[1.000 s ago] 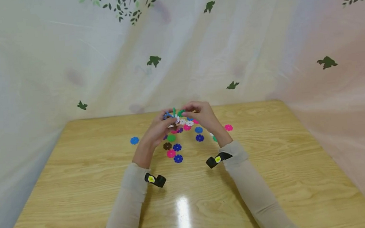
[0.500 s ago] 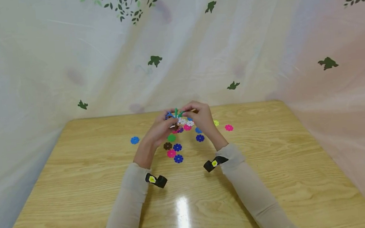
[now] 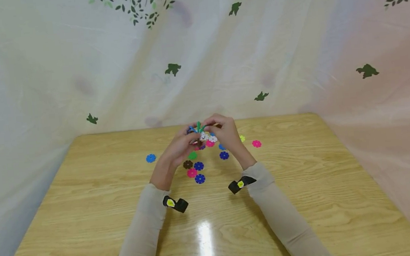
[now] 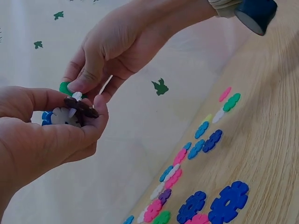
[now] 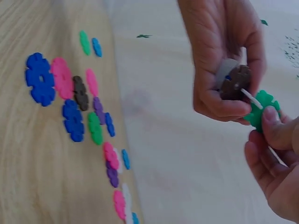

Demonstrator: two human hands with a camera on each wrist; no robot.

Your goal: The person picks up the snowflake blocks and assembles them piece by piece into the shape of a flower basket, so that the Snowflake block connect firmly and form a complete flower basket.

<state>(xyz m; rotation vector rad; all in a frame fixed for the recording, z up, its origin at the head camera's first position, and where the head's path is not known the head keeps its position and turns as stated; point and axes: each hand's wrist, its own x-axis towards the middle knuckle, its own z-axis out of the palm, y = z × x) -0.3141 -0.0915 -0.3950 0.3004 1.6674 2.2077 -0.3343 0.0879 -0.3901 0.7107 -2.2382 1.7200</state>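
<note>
Over the far part of the table, my left hand (image 3: 177, 149) grips a small cluster of interlocking snowflake discs. In the left wrist view the cluster has a brown disc (image 4: 84, 108), a white disc (image 4: 64, 117) and a blue disc (image 4: 46, 118). My right hand (image 3: 225, 131) pinches a green disc (image 5: 258, 112) between thumb and fingers, at the cluster's edge. A thin white disc (image 5: 251, 98), seen edge-on, lies between the brown and green ones. Fingers hide part of the cluster, so how the green disc is joined I cannot tell.
Loose discs lie flat on the wooden table (image 3: 295, 218) under and around the hands, among them a dark blue disc (image 3: 200, 178), a pink disc (image 3: 256, 143) and a light blue disc (image 3: 150, 158). A printed curtain (image 3: 122, 82) hangs behind the table's far edge.
My right wrist has shifted slightly left and toward me, uncovering a yellow disc on the table. The held cluster has moved a little to the right; both hands keep their hold.
</note>
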